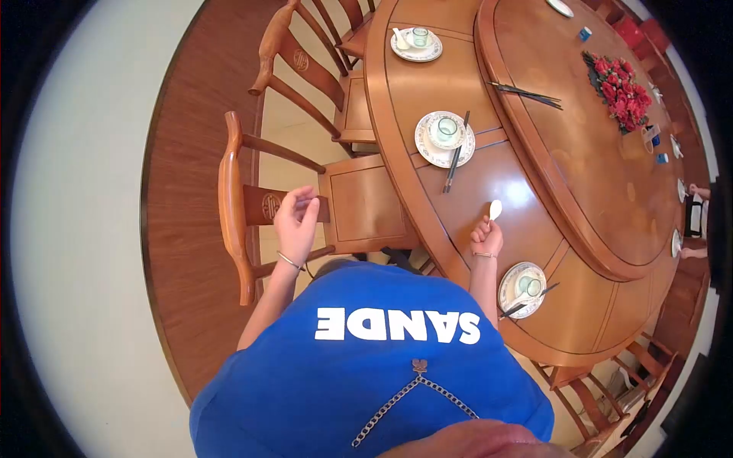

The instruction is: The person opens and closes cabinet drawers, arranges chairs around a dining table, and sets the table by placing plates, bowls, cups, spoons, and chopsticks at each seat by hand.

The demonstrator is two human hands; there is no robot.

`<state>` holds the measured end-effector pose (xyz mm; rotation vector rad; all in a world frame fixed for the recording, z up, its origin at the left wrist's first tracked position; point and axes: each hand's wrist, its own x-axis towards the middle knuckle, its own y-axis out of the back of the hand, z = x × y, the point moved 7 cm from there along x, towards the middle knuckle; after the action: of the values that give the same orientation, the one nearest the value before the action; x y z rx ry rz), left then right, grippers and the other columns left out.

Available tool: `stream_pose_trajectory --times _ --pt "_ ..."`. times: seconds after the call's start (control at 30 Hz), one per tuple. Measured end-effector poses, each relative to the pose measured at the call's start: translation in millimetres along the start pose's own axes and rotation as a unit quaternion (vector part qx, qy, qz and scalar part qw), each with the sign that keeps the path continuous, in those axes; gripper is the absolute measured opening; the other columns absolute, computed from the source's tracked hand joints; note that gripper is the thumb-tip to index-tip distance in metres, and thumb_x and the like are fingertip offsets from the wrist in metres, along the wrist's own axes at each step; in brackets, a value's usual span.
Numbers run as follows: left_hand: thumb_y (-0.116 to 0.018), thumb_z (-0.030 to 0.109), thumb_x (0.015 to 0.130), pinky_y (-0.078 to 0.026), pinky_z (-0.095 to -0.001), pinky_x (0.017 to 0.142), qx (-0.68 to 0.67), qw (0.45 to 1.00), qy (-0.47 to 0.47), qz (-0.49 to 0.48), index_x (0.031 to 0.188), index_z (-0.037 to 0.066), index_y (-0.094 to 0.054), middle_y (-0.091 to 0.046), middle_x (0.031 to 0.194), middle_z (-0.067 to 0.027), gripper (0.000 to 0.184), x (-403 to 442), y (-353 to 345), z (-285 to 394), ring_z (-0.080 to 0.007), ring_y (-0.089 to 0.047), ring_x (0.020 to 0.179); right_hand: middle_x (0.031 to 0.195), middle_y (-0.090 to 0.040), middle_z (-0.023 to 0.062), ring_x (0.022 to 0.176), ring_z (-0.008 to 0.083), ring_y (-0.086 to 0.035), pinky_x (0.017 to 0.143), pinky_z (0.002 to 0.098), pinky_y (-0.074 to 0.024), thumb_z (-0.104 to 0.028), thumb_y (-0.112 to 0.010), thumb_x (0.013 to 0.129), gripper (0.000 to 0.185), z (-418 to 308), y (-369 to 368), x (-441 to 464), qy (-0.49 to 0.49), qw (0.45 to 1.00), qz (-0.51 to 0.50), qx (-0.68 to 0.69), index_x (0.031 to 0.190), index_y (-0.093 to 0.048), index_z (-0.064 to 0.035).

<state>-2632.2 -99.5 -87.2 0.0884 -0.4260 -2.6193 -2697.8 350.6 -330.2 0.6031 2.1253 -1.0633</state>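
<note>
My right hand [487, 239] is closed around the handle of a white soup spoon [495, 209], held over the table edge with its bowl pointing away from me. Beyond it, a patterned plate [422, 150] carries a bowl with a glass [447, 128] in it, and black chopsticks [456, 153] lie across its right side. Close to my right forearm, another plate [505, 276] bears a bowl, a glass [527, 286], a white spoon and chopsticks. My left hand [298, 217] hangs in the air near a wooden chair [229, 206], fingers apart and holding nothing.
The round wooden table [458, 221] has a raised turntable [565, 168] bearing black chopsticks [527, 95] and red flowers [622, 95]. A third setting [432, 53] stands at the far left. Chairs [305, 65] line the left side. Another person's hand [693, 253] shows at the far right.
</note>
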Motion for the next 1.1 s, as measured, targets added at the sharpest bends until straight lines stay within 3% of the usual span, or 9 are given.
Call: stream_pose_trajectory --times 0.13,0.4,0.43,0.47,0.63,0.77,0.8,0.93,1.1 --pt "-0.062 0.005 0.09 -0.054 -0.0277 0.077 0.05 0.997 -0.064 0.01 0.115 -0.001 -0.059 -0.065 0.104 -0.0109 0.026 -0.7 19.8 26.0 -0.0149 -0.063 0.093 0.056 -0.034 -0.004 0.041 0.0079 -0.021 0.037 0.0244 -0.0166 -0.02 -0.039 0.097 0.022 16.6 17.4 -1.8 -0.018 1.0 0.016 0.016 0.093 -0.054 -0.0051" --pt "-0.06 0.0 0.09 -0.053 -0.0275 0.079 0.063 0.988 -0.132 0.039 0.119 -0.005 -0.055 -0.06 0.116 -0.013 0.03 -33.0 113.1 45.5 -0.017 -0.062 0.097 0.061 -0.046 0.0 0.042 0.0093 -0.03 0.039 0.0247 -0.0192 -0.012 -0.046 0.091 0.015 41.5 17.6 5.5 0.115 0.99 0.085 -0.003 0.085 -0.056 -0.0037" --pt "-0.06 0.0 0.09 -0.053 -0.0279 0.079 0.066 0.988 -0.129 0.05 0.12 -0.005 -0.054 -0.06 0.116 -0.0134 0.031 -39.5 127.4 37.7 -0.0172 -0.062 0.098 0.062 -0.047 0.0006 0.044 0.0097 -0.033 0.04 0.0253 -0.0218 -0.012 -0.046 0.09 0.014 40.3 4.8 -10.5 0.147 0.979 0.142 -0.015 0.087 -0.057 -0.0025" --pt "-0.059 0.0 0.09 -0.053 -0.0283 0.08 0.067 0.988 -0.126 0.059 0.12 -0.005 -0.054 -0.06 0.116 -0.0137 0.031 -43.5 143.6 30.1 -0.0175 -0.062 0.098 0.064 -0.049 0.0025 0.046 0.0101 -0.036 0.041 0.0264 -0.024 -0.01 -0.045 0.09 0.015 48.5 9.6 7.4 0.131 0.987 0.087 0.017 0.091 -0.057 -0.0009" --pt "-0.057 0.0 0.093 -0.051 -0.0311 0.089 0.031 0.989 -0.103 0.104 0.123 -0.005 -0.052 -0.059 0.12 -0.0158 0.032 -66.2 213.8 -2.9 -0.0195 -0.059 0.107 0.072 -0.059 0.0114 0.05 0.0152 -0.048 0.041 0.0294 -0.0401 -0.005 -0.043 0.09 0.017 76.8 14.9 9.6 0.176 0.969 0.173 0.001 0.1 -0.054 0.0031" --pt "-0.057 0.001 0.093 -0.051 -0.0299 0.088 0.005 0.989 -0.066 0.133 0.124 -0.003 -0.052 -0.059 0.121 -0.015 0.032 -77.0 261.2 -29.4 -0.0199 -0.058 0.108 0.084 -0.065 0.0222 0.062 0.0273 -0.066 0.045 0.0353 -0.0547 -0.001 -0.047 0.09 0.016 101.1 4.3 -26.1 0.214 0.949 0.23 0.035 0.103 -0.049 0.0092" --pt "-0.056 0.002 0.094 -0.051 -0.0287 0.087 0.018 0.99 -0.059 0.129 0.124 -0.003 -0.052 -0.059 0.122 -0.0146 0.031 -79.8 267.4 -30.1 -0.0195 -0.058 0.107 0.086 -0.066 0.023 0.056 0.0293 -0.066 0.046 0.037 -0.0559 -0.003 -0.05 0.091 0.02 104.7 10.7 -26.6 0.198 0.954 0.227 -0.01 0.104 -0.048 0.0119" --pt "-0.055 0.005 0.095 -0.051 -0.0288 0.086 0.046 0.991 -0.041 0.122 0.124 -0.002 -0.052 -0.059 0.121 -0.014 0.03 -86.3 278.8 -46.8 -0.0189 -0.058 0.105 0.077 -0.064 0.0175 0.052 0.0236 -0.063 0.04 0.0336 -0.0511 -0.004 -0.047 0.094 0.016 121.7 20.0 -49.2 0.212 0.94 0.265 0.019 0.097 -0.053 0.0101" --pt "-0.055 0.006 0.095 -0.051 -0.0298 0.085 0.057 0.991 -0.049 0.11 0.125 -0.001 -0.052 -0.059 0.12 -0.0139 0.03 -83.9 278.2 -40.2 -0.0189 -0.059 0.104 0.074 -0.062 0.015 0.054 0.0196 -0.059 0.043 0.0324 -0.0526 -0.003 -0.043 0.095 0.015 114.5 8.0 -64.3 0.19 0.962 0.197 0.006 0.096 -0.054 0.0066"
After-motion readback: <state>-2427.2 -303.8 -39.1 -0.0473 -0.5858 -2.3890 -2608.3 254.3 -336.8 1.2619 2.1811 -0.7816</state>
